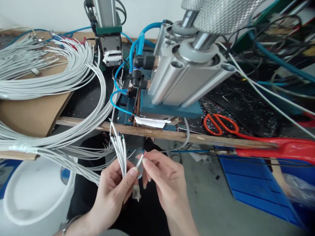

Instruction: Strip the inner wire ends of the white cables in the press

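Below the wooden bench edge [172,133], at lower centre, the left hand [112,190] grips a bunch of white cables [121,150] while the right hand [167,182] pinches one cable end [140,160].

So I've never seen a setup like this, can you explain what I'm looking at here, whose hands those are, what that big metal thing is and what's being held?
This is one picture from a camera worn on a person's head, looking down at their own two bare hands.

The left hand grips a small bunch of thin white cables, their ends stripped so coloured inner wires show. The right hand pinches the tip of a single cable end between its fingers.

Above the hands runs the wooden edge of a workbench. On it stands a blue-based machine with silver air cylinders fed by blue hoses.

To the left, a large bundle of the same white cables curves down over the bench. Orange-handled scissors lie to the right of the machine. Below are a white bucket and a blue crate.
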Tool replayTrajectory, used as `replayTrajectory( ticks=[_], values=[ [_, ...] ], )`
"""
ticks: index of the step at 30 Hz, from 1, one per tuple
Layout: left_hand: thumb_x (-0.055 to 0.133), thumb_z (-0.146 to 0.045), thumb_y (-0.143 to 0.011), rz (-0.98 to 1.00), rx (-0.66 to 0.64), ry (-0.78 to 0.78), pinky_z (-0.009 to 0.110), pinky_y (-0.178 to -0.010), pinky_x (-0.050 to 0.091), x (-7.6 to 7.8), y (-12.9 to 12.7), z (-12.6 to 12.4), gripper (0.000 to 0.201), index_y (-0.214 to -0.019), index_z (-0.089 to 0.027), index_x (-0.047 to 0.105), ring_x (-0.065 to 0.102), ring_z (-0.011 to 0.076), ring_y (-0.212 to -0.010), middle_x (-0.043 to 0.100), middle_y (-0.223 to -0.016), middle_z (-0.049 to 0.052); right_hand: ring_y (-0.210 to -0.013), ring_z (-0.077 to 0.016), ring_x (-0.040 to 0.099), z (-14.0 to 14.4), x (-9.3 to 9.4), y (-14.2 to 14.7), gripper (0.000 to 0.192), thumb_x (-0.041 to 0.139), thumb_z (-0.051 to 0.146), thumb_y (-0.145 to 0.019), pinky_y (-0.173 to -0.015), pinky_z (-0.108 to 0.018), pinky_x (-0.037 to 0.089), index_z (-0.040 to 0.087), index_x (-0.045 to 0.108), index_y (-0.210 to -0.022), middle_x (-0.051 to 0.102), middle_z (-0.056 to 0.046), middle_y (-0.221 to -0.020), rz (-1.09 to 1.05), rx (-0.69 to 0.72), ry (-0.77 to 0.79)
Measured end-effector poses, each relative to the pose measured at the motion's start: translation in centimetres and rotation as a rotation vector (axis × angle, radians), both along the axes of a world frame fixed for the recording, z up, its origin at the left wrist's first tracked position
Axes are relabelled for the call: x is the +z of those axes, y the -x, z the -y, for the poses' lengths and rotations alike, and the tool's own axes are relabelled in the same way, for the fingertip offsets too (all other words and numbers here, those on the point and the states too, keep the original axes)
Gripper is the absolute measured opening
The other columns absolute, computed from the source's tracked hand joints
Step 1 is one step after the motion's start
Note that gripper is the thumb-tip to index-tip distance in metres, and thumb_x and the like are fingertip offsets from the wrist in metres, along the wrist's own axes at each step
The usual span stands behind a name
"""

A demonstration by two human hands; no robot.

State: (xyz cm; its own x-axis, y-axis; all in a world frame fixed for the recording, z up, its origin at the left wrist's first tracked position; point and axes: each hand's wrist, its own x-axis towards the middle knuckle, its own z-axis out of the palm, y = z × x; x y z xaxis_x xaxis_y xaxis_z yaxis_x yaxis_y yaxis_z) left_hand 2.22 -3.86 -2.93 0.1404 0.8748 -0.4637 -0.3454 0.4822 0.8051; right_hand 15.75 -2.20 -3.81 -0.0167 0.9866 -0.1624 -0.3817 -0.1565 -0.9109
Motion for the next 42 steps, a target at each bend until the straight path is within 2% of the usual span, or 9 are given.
replayTrajectory(
  ticks=[6,9,12,16,20,25,29,35,42],
  values=[
    [0.074,-0.044,-0.093,-0.012,0.037,-0.077,0.013,-0.039,0.028,0.0,-0.2,-0.3,0.027,-0.089,-0.018,0.067,0.036,0.0027,-0.043,0.051,-0.06,-0.006,-0.081,-0.0155,0.069,0.4,-0.2,0.7,0.013,0.075,0.035,-0.093,-0.057,-0.02,0.054,0.027,0.085,-0.09,0.069,-0.006,-0.104,0.14,-0.007,-0.031],
    [0.076,-0.042,-0.091,-0.066,0.071,-0.058,0.014,-0.041,0.03,0.1,-0.1,-0.4,0.024,-0.09,-0.019,0.071,0.041,0.0047,-0.046,0.053,-0.061,-0.005,-0.073,-0.0137,0.068,0.7,-0.1,0.9,0.011,0.077,0.036,-0.091,-0.052,-0.021,0.054,0.027,0.085,-0.091,0.07,-0.008,-0.117,0.073,-0.022,0.047],
    [0.079,-0.041,-0.09,-0.121,0.158,-0.099,0.016,-0.045,0.037,0.5,0.2,-0.8,0.021,-0.089,-0.02,0.074,0.046,0.0073,-0.053,0.058,-0.066,-0.003,-0.053,-0.0082,0.058,0.5,0.3,0.8,0.011,0.078,0.036,-0.091,-0.043,-0.018,0.047,0.026,0.08,-0.091,0.076,-0.005,-0.096,0.041,-0.148,0.107],
    [0.077,-0.035,-0.091,-0.036,0.266,-0.213,0.016,-0.046,0.039,1.5,0.7,-1.8,0.015,-0.083,-0.023,0.074,0.049,0.0067,-0.054,0.062,-0.075,-0.003,-0.039,-0.0065,0.05,-0.8,1.2,0.5,0.02,0.079,0.039,-0.09,-0.034,-0.015,0.038,0.021,0.075,-0.082,0.067,0.002,-0.06,-0.045,-0.175,0.146],
    [0.077,-0.033,-0.089,0.092,0.205,-0.289,0.02,-0.047,0.04,2.8,1.3,-2.4,0.015,-0.082,-0.02,0.073,0.049,0.008,-0.054,0.062,-0.076,-0.001,-0.034,-0.003,0.045,-2.3,1.9,0.3,0.025,0.085,0.035,-0.084,-0.03,-0.011,0.038,0.019,0.071,-0.07,0.065,0.004,-0.055,-0.095,-0.259,0.138],
    [0.072,-0.035,-0.092,0.17,0.069,-0.295,0.027,-0.057,0.049,3.8,2.0,-2.7,0.016,-0.09,-0.019,0.073,0.057,0.0144,-0.064,0.062,-0.075,0.003,-0.03,-0.0032,0.038,-3.8,2.3,0.5,0.024,0.076,0.03,-0.09,-0.026,-0.012,0.034,0.021,0.068,-0.07,0.061,0.006,-0.051,-0.034,-0.28,0.124],
    [0.072,-0.033,-0.093,0.165,0.046,-0.29,0.026,-0.059,0.051,3.7,2.2,-2.9,0.015,-0.092,-0.018,0.073,0.058,0.0139,-0.065,0.063,-0.075,0.003,-0.029,-0.0029,0.036,-4.6,2.2,0.8,0.026,0.071,0.029,-0.092,-0.025,-0.014,0.032,0.022,0.064,-0.068,0.061,0.007,-0.052,0.006,-0.269,0.131],
    [0.072,-0.035,-0.093,0.118,0.054,-0.285,0.026,-0.057,0.052,3.2,2.2,-3.3,0.017,-0.091,-0.019,0.075,0.06,0.0134,-0.062,0.065,-0.078,0.003,-0.029,-0.0023,0.037,-4.5,2.4,0.9,0.024,0.071,0.026,-0.093,-0.027,-0.013,0.034,0.021,0.064,-0.07,0.058,0.008,-0.05,0.001,-0.396,0.117],
    [0.075,-0.036,-0.092,0.104,0.033,-0.284,0.027,-0.058,0.053,3.1,2.3,-3.4,0.019,-0.092,-0.018,0.076,0.06,0.0147,-0.064,0.066,-0.079,0.004,-0.027,-0.0035,0.034,-4.7,2.2,1.0,0.029,0.068,0.028,-0.095,-0.025,-0.015,0.032,0.023,0.058,-0.068,0.055,0.009,-0.049,0.053,-0.332,0.127]
  ],
)
